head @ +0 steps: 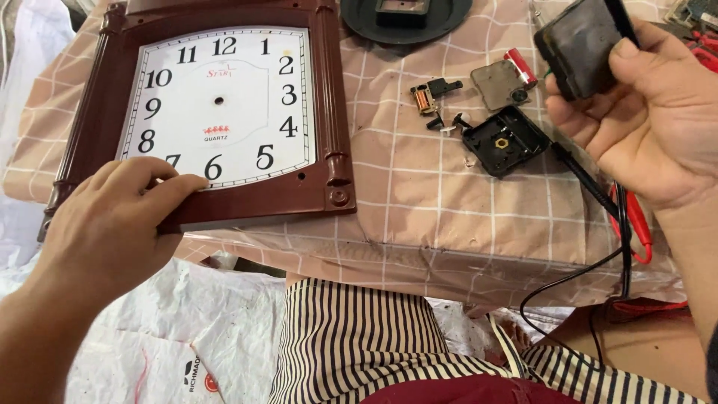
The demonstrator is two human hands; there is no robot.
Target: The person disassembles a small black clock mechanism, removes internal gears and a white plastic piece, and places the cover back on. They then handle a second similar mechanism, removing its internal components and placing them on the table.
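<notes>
A square wall clock (224, 112) with a dark brown frame and a white dial without hands lies flat on the table. My left hand (112, 224) grips the clock's near bottom edge, fingers resting on the frame. My right hand (643, 112) is raised at the right and holds a black box-shaped clock movement (580, 45). Below it on the cloth lie an opened black movement case (505, 141) with a brass nut inside, a grey cover plate (495, 84), a small copper coil (426, 97) and tiny gear parts (449, 123).
The table is covered with a pink checked cloth (419, 202). A round black clock back (407, 16) lies at the far edge. Black and red probe leads (621, 217) hang over the table's right front edge. My striped trousers (351, 344) are below.
</notes>
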